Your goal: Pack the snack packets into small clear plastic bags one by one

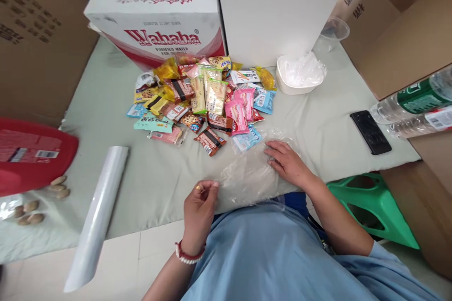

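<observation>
A clear plastic bag [243, 176] lies flat on the cloth in front of my body. My left hand [200, 207] pinches its left edge between thumb and fingers. On the bag's right side my right hand [287, 162] rests with fingers stretched out, palm down. Just beyond the bag spreads a heap of wrapped snacks [215, 96], with pink, brown, yellow and blue packets. A light blue packet [247, 138] is closest to my right hand, partly beside the bag's far edge.
A white bowl [298, 85] holding thin plastic stands behind, near a clear cup [332, 33]. At right lie a black phone [370, 132] and plastic bottles [416, 101]. A plastic roll [100, 211] overhangs the left front edge, near a red bag [35, 153]. Boxes [158, 33] border the back.
</observation>
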Motion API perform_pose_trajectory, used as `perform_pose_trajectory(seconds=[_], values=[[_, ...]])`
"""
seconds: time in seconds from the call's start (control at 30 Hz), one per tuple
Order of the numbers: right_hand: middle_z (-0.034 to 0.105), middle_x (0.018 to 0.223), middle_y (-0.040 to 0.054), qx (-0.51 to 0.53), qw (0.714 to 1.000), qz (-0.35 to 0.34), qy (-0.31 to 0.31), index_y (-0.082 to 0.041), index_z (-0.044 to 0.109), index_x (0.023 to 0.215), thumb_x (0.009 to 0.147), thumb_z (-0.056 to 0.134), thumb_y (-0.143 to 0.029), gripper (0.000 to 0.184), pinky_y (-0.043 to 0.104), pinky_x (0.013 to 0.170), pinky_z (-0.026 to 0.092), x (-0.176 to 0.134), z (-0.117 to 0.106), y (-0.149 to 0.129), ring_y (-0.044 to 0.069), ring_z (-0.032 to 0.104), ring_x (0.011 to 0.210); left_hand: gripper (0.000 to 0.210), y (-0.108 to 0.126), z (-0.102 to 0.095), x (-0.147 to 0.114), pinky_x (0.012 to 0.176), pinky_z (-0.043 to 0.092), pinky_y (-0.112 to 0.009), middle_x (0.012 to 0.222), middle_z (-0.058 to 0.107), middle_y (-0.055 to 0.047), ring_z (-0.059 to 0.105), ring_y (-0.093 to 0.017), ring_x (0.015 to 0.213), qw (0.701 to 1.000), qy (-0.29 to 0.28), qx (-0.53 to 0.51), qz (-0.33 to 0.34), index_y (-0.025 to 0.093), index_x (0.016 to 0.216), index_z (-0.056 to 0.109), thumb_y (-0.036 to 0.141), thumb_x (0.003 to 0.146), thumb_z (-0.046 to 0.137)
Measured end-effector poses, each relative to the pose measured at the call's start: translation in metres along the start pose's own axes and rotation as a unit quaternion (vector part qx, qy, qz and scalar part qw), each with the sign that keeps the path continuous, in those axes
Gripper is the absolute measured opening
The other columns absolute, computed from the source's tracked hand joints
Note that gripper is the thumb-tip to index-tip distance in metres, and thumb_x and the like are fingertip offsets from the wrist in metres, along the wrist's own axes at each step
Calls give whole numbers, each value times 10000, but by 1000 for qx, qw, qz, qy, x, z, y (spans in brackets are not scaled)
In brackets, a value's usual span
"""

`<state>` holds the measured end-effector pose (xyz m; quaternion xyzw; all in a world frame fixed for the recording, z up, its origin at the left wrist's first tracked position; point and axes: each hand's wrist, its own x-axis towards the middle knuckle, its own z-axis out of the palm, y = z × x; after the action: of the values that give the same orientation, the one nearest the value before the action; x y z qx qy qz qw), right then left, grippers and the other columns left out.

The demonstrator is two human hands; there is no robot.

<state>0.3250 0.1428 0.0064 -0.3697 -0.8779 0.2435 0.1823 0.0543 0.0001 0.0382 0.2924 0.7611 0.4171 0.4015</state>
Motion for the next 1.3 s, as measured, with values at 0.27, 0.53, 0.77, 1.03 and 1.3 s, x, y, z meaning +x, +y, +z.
perform_pose_trajectory(seconds=[0.27, 0.53, 0.77, 1.03, 1.3], values=[[584, 1445, 172, -114, 992, 44, -37, -193, 684, 1302, 997, 577, -219, 325, 565, 1012, 580, -28, -13, -37, 342, 573, 1245, 439, -8, -39, 23, 443, 323, -220, 468, 526, 60, 407, -107, 445, 991, 84, -37, -96, 205, 842, 630, 611, 711, 731], [591, 1455, 150, -95, 992, 78, -19, -207, 684, 1325, 1031, 524, -255, 339, 528, 1039, 576, -53, -13, -76, 317, 562, 1286, 357, 10, -31, 55, 730, 606, -251, 799, 652, 46, 710, -126, 691, 968, 54, -223, -106, 183, 878, 624, 336, 623, 821], [601, 1460, 156, -42, 997, -17, -54, -209, 600, 1447, 1004, 636, -420, 492, 554, 1096, 512, -32, -17, -101, 322, 509, 1344, 285, 0, -31, 63, 714, 619, -248, 782, 632, 45, 705, -109, 664, 968, 20, -229, -97, 166, 865, 622, 257, 682, 820], [759, 1071, 91, -90, 977, -174, -80, -165, 711, 1185, 1002, 535, -124, 258, 350, 729, 552, -13, 20, -113, 221, 594, 867, 198, 4, -30, 76, 759, 618, -269, 790, 630, 31, 712, -117, 708, 964, 22, -255, -65, 162, 865, 611, 197, 739, 758], [720, 1159, 70, -113, 964, -233, -55, -208, 685, 1110, 961, 580, -114, 205, 292, 622, 466, -9, 43, -149, 190, 578, 845, 357, 20, -47, 59, 870, 597, -374, 1159, 612, -72, 666, -206, 1031, 982, 97, -159, 12, 191, 1097, 588, 291, 781, 721]])
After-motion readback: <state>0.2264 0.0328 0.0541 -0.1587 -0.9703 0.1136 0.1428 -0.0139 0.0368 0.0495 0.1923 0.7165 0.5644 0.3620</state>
